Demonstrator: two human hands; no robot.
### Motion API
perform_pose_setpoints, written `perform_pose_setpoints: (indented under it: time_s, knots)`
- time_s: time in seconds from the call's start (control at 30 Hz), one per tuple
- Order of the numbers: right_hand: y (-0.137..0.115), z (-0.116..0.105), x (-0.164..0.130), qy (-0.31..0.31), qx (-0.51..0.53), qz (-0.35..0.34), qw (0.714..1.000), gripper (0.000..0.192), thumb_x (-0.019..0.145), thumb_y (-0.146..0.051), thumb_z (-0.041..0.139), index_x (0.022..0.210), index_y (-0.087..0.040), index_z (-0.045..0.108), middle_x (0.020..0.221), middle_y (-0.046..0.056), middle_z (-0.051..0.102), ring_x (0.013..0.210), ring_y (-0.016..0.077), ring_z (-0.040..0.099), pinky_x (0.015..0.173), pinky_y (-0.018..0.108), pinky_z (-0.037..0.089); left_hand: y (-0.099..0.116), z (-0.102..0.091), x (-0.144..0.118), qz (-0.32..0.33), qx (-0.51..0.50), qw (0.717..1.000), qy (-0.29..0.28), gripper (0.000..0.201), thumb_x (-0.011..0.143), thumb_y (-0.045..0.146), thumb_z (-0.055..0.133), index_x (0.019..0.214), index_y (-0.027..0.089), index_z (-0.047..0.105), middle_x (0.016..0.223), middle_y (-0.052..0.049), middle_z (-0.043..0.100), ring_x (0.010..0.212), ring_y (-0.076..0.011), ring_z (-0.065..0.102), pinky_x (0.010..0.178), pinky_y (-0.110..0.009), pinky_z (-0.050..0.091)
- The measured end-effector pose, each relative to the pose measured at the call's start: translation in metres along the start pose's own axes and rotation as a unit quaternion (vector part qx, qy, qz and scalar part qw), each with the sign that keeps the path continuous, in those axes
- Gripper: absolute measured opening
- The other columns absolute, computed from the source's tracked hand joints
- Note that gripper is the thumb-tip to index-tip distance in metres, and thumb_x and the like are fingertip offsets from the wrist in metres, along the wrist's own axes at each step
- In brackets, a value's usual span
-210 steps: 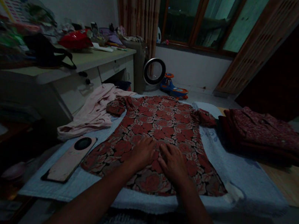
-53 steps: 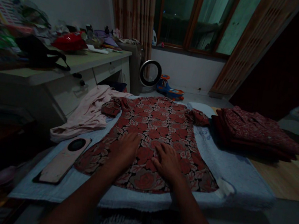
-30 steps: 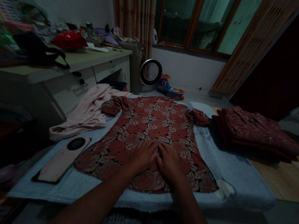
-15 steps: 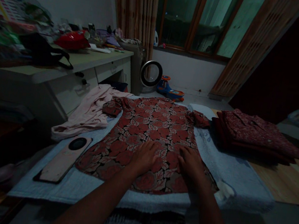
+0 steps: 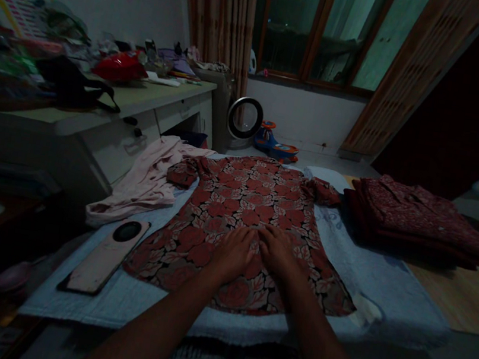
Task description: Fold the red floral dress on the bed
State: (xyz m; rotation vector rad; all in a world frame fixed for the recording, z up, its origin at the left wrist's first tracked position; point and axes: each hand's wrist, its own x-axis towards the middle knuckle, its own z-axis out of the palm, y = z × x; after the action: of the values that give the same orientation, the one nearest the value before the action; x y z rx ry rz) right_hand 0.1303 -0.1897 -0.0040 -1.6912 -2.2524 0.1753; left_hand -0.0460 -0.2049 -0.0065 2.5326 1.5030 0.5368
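Note:
A red flower-patterned shirt (image 5: 245,204) lies spread flat, sleeves folded in, on a pale blue towel (image 5: 369,277). My left hand (image 5: 234,252) and my right hand (image 5: 277,251) rest palm-down side by side on the shirt's lower middle, fingers spread and almost touching. Neither hand holds anything.
A pink flat board with a round hole (image 5: 105,255) lies on the towel to the left. A pink garment (image 5: 144,180) is bunched beyond it. Folded dark red clothes (image 5: 417,221) are stacked at the right. A cluttered desk (image 5: 111,100) stands left, with a ring fan (image 5: 245,118) and toy car (image 5: 277,143) behind.
Half a second ago my right hand was out near the shirt's right edge; it has slid back left to meet my left hand at the middle. The shirt stays flat.

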Motion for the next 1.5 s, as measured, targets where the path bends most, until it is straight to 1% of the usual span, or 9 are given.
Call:
perform_pose_setpoints:
  time_s: [0.4,0.57,0.67,0.77,0.93,1.07,1.2,1.3,1.5]
  knots:
    - [0.077,-0.02,-0.018,0.022,-0.064,0.091,0.994,0.04,0.094,-0.023,0.047,0.132,-0.019,0.062,0.139,0.011,0.058,0.127,0.0251,0.051,0.109,0.039,0.036,-0.001,0.001,-0.001,-0.003,0.001,1.0,0.005,0.045,0.095,0.028,0.055,0.139,0.022,0.046,0.142,-0.01,0.051,0.133,-0.0273,0.046,0.111,-0.047,0.039]
    - [0.099,-0.026,-0.027,0.021,-0.096,0.122,0.988,0.042,0.097,-0.021,0.038,0.133,-0.02,0.061,0.137,0.012,0.059,0.123,0.0259,0.054,0.104,0.038,0.039,-0.001,0.001,-0.001,-0.009,-0.003,1.0,-0.002,0.047,0.094,0.028,0.056,0.139,0.022,0.046,0.143,-0.009,0.05,0.134,-0.0277,0.045,0.112,-0.047,0.038]
    - [0.1,-0.033,-0.027,0.033,-0.132,0.171,0.976,0.04,0.093,-0.02,0.045,0.128,-0.021,0.065,0.138,0.012,0.059,0.122,0.03,0.054,0.102,0.042,0.04,-0.001,0.0,-0.001,-0.005,-0.006,1.0,-0.006,0.046,0.095,0.028,0.055,0.139,0.023,0.046,0.143,-0.009,0.05,0.134,-0.0271,0.044,0.113,-0.046,0.037]
    - [0.082,-0.035,-0.013,0.047,-0.135,0.185,0.972,0.034,0.091,-0.023,0.05,0.119,-0.021,0.069,0.133,0.014,0.062,0.121,0.032,0.054,0.102,0.045,0.039,-0.002,0.001,-0.001,-0.004,-0.006,1.0,-0.004,0.047,0.095,0.028,0.054,0.14,0.023,0.045,0.145,-0.009,0.049,0.136,-0.0271,0.043,0.115,-0.046,0.036]
    - [0.025,-0.015,0.025,0.034,-0.009,0.007,0.999,0.037,0.099,-0.029,0.044,0.13,-0.022,0.062,0.136,0.01,0.06,0.125,0.0226,0.052,0.107,0.035,0.039,-0.002,0.004,0.0,-0.006,-0.004,1.0,0.002,0.049,0.093,0.027,0.056,0.141,0.022,0.045,0.146,-0.01,0.048,0.137,-0.028,0.042,0.115,-0.047,0.035]
    - [0.005,0.002,0.034,0.008,0.021,-0.059,0.998,0.036,0.097,-0.023,0.048,0.129,-0.022,0.063,0.139,0.009,0.057,0.126,0.0212,0.052,0.106,0.034,0.041,-0.001,0.003,0.001,-0.011,-0.005,1.0,0.003,0.048,0.093,0.026,0.055,0.14,0.023,0.045,0.143,-0.009,0.05,0.137,-0.0287,0.042,0.115,-0.048,0.036]
    - [0.021,-0.001,0.027,0.005,-0.001,-0.037,0.999,0.038,0.094,-0.023,0.054,0.131,-0.022,0.063,0.138,0.01,0.058,0.126,0.0224,0.052,0.108,0.037,0.039,0.0,0.002,0.0,-0.022,-0.002,1.0,-0.005,0.048,0.093,0.026,0.056,0.14,0.023,0.044,0.148,-0.01,0.045,0.141,-0.0294,0.037,0.116,-0.049,0.035]
    - [0.044,-0.01,0.023,0.009,-0.013,-0.015,1.0,0.038,0.094,-0.023,0.054,0.13,-0.02,0.064,0.137,0.011,0.058,0.128,0.0217,0.051,0.111,0.037,0.036,-0.001,0.004,0.0,-0.037,0.005,0.999,-0.016,0.049,0.094,0.029,0.055,0.141,0.023,0.043,0.154,-0.013,0.039,0.144,-0.0311,0.035,0.117,-0.051,0.033]
    - [0.089,-0.021,0.017,0.005,-0.064,0.044,0.997,0.041,0.094,-0.023,0.051,0.133,-0.018,0.062,0.139,0.013,0.058,0.125,0.0244,0.053,0.11,0.039,0.036,-0.003,0.006,-0.001,-0.022,0.019,0.999,-0.026,0.05,0.096,0.03,0.053,0.143,0.02,0.043,0.156,-0.014,0.039,0.145,-0.0319,0.034,0.119,-0.05,0.031]
